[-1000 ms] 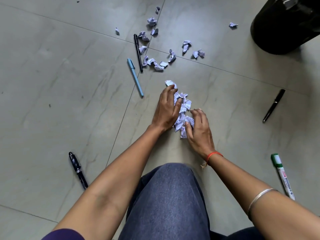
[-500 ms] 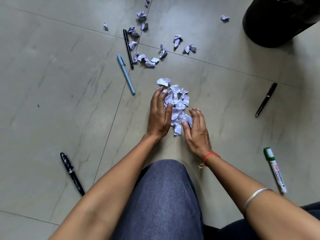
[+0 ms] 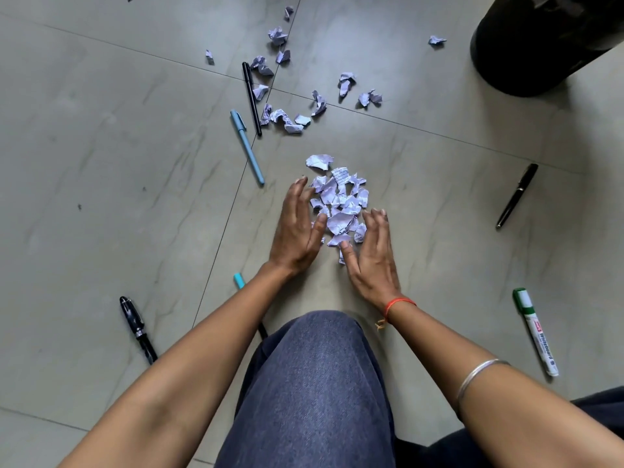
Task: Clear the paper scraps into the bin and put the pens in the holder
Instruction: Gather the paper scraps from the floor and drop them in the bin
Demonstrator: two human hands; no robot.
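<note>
Head cam: scrap pile [image 3: 341, 204] sits between left hand [image 3: 297, 228] and right hand [image 3: 371, 255], fingers spread, gripping nothing; bin [image 3: 540, 45] is far right.

You have soft, even daylight, moderately bright. The floor [image 3: 101, 184] carries a pale sheen near top centre. The bin [image 3: 526, 52] drops a faint, diffuse shadow to its lower right. The wide lens bows the tile joints toward the edges. Your left hand [image 3: 297, 231] is slightly smeared at its tips; the paper scraps [image 3: 341, 204] look sharp, tinted lilac.
</note>
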